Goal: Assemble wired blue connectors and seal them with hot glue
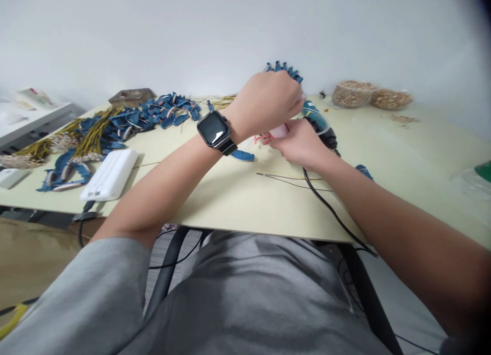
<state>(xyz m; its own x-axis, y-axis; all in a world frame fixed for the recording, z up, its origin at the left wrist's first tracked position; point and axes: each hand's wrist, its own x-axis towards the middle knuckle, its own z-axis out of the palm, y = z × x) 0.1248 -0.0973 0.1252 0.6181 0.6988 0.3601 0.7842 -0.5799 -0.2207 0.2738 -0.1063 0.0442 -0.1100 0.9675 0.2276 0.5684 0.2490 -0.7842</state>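
My left hand (268, 99), with a black watch (213, 128) on its wrist, is raised over the middle of the table, its fingers curled and mostly hidden. A row of blue pieces (284, 68) shows just behind it; whether it holds them is hidden. Below and to the right, my right hand (301, 142) closes on a pink object (280, 131), with small red prongs sticking out to its left. One blue piece (243, 155) lies on the table under my left wrist. Beyond my right hand is a teal and black tool (316, 118), partly covered.
Blue pieces (164, 109) and yellow-green strands (94, 135) are heaped at the left, near a white power bank (111, 175) and a dark block (131, 97). Two clear containers (353, 95) of tan bits stand at the back right. A black cable (333, 209) crosses the front edge.
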